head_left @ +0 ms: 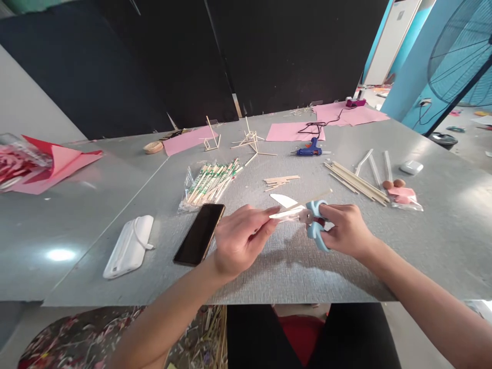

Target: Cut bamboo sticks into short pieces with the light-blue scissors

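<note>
My right hand [344, 228] grips light-blue-handled scissors [315, 234], with the blades pointing left toward my other hand. A thin wooden stick [317, 196] is pinched between the fingertips of my left hand [244, 233] and slants up to the right across the scissors. Whether the blades touch the stick I cannot tell. Just behind them lies a white pointed piece [282, 200], partly hidden. Short cut sticks [280, 181] rest farther back on the table. Longer bare sticks [355, 180] lie to the right.
A phone [200, 233] and white power bank [130, 246] lie left. Behind them are wrapped chopsticks [213, 179] and a stick framework [251, 139]. A blue glue gun [309, 148], clear glue sticks [374, 169], a white case [411, 167] and pink paper [286, 132] are farther back.
</note>
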`<state>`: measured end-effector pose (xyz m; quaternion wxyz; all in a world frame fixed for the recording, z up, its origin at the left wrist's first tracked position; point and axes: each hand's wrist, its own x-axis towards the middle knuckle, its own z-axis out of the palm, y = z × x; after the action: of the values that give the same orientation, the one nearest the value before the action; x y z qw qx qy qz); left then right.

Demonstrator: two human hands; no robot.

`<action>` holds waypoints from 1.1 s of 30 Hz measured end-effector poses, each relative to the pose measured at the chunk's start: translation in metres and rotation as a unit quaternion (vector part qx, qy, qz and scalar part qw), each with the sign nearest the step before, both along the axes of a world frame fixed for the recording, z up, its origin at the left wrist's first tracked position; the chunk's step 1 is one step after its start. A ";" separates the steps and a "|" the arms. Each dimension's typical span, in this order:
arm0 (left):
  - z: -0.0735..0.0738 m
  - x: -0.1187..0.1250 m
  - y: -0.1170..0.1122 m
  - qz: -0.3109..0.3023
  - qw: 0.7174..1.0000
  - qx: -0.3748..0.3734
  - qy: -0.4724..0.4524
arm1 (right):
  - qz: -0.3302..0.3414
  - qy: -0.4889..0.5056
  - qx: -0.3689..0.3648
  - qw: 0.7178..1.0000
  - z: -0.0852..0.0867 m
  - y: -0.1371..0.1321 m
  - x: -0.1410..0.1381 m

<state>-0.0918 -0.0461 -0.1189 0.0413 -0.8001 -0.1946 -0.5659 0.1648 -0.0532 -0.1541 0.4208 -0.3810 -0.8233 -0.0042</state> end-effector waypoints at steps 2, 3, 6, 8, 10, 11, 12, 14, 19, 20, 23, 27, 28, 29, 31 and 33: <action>0.000 -0.001 0.002 0.023 0.998 0.045 0.034 | 0.003 0.001 -0.016 1.000 0.001 0.001 0.002; 0.000 -0.002 0.004 0.028 0.996 0.064 0.047 | 0.006 0.000 -0.027 1.000 0.000 0.002 0.003; -0.001 -0.006 0.009 0.033 0.992 0.104 0.067 | 0.014 -0.013 -0.061 0.998 0.000 0.003 0.006; 0.000 -0.009 0.011 0.030 0.991 0.109 0.076 | 0.015 -0.023 -0.075 0.997 -0.001 0.004 0.007; 0.002 -0.012 0.012 0.020 0.991 0.101 0.086 | 0.019 -0.028 -0.076 0.997 -0.001 0.004 0.007; 0.003 -0.013 0.012 0.014 0.991 0.095 0.088 | 0.023 -0.029 -0.072 0.997 -0.001 0.004 0.007; 0.005 -0.014 0.011 0.008 0.992 0.085 0.090 | 0.028 -0.029 -0.065 0.997 0.000 0.004 0.007; 0.008 -0.014 0.008 -0.013 0.995 0.050 0.085 | 0.037 -0.030 -0.053 0.997 0.001 0.004 0.007; 0.015 -0.011 -0.003 -0.118 0.988 -0.098 0.028 | 0.047 -0.022 -0.046 0.998 0.004 0.003 0.008; 0.016 -0.010 -0.005 -0.137 0.982 -0.128 0.021 | 0.051 -0.018 -0.047 0.997 0.003 0.003 0.009; 0.021 -0.010 -0.008 -0.194 0.956 -0.221 0.003 | 0.067 -0.016 -0.059 0.996 0.002 0.002 0.010; 0.020 -0.011 -0.006 -0.294 0.875 -0.384 -0.005 | 0.083 -0.021 -0.060 0.995 0.001 0.002 0.010; 0.019 -0.012 -0.005 -0.316 0.854 -0.413 -0.007 | 0.083 -0.020 -0.055 0.995 0.002 0.002 0.010; 0.019 -0.012 -0.004 -0.329 0.840 -0.432 -0.008 | 0.083 -0.017 -0.048 0.995 0.002 0.002 0.010; 0.017 -0.011 -0.002 -0.316 0.850 -0.421 -0.008 | 0.078 -0.010 -0.033 0.996 0.002 0.003 0.010; 0.017 -0.010 -0.002 -0.251 0.903 -0.348 0.001 | 0.065 -0.008 -0.018 0.998 0.002 0.004 0.011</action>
<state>-0.1017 -0.0479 -0.1022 -0.3831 -0.7868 -0.1714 -0.4526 0.1755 -0.0488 -0.1518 0.4070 -0.3339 -0.8495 0.0346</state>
